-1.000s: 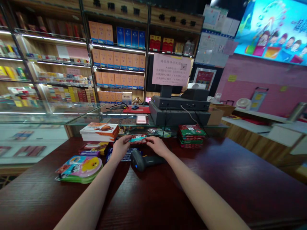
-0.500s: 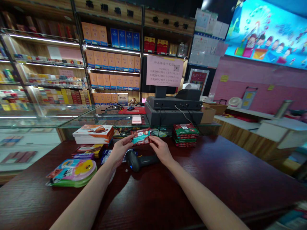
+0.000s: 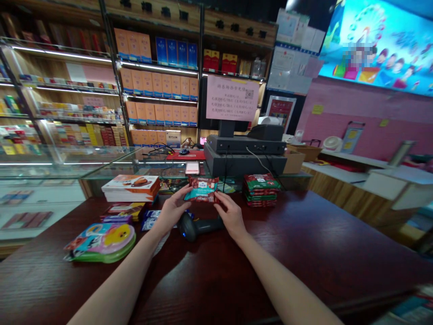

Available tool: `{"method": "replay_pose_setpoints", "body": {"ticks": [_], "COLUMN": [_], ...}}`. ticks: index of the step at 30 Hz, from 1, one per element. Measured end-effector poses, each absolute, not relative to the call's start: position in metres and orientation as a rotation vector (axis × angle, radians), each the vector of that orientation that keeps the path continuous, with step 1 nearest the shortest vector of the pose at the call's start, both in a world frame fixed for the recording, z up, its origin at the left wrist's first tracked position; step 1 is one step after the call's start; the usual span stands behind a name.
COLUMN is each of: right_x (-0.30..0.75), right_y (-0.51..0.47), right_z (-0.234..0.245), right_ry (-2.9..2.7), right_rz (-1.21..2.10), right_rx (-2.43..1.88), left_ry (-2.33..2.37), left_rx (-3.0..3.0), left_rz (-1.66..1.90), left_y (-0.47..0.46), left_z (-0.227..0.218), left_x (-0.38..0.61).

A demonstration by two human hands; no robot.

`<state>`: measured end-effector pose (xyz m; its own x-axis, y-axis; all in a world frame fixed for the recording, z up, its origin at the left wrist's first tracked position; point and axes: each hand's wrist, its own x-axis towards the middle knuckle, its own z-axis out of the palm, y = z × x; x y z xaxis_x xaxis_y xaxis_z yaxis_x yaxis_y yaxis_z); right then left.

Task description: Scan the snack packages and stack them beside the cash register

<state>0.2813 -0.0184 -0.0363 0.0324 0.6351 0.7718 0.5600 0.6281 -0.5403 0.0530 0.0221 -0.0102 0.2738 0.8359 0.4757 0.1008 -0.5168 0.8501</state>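
You held a small red and teal snack packet (image 3: 203, 188) in both hands above the dark wooden counter (image 3: 321, 243), close to its far edge. Your left hand (image 3: 174, 208) pinched the left end of the packet between thumb and fingers, and your right hand (image 3: 230, 213) pinched the right end in the same way. The packet was lifted off the surface, with its printed face turned toward you. Just below your hands a black barcode scanner (image 3: 196, 225) lay on the counter, between your two wrists. Along the far edge, a stack of red and green packets (image 3: 262, 189) stood to the right of the packet, and a pile of orange and white boxes (image 3: 131, 187) stood to the left. Nearer the left edge lay a colourful round pack (image 3: 101, 235) with a yellow duck on it. Beyond the far edge, a grey cash register (image 3: 245, 151) stood on a glass case (image 3: 101, 167).
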Motion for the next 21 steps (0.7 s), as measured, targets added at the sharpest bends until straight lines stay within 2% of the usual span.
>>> {"method": "replay_pose_setpoints", "body": {"ticks": [9, 21], "right_x": [0.280, 0.287], "right_y": [-0.025, -0.030], "right_z": [-0.033, -0.028], "right_ry": [-1.635, -1.665], "right_rz": [0.022, -0.081], "right_rx": [-0.993, -0.981], "left_ry": [1.035, 0.988], "left_rx": [2.097, 2.156], "left_rz": [1.351, 1.370], "left_y": [0.020, 0.016], "left_z": [-0.010, -0.008], "left_x": [0.048, 0.048]}}
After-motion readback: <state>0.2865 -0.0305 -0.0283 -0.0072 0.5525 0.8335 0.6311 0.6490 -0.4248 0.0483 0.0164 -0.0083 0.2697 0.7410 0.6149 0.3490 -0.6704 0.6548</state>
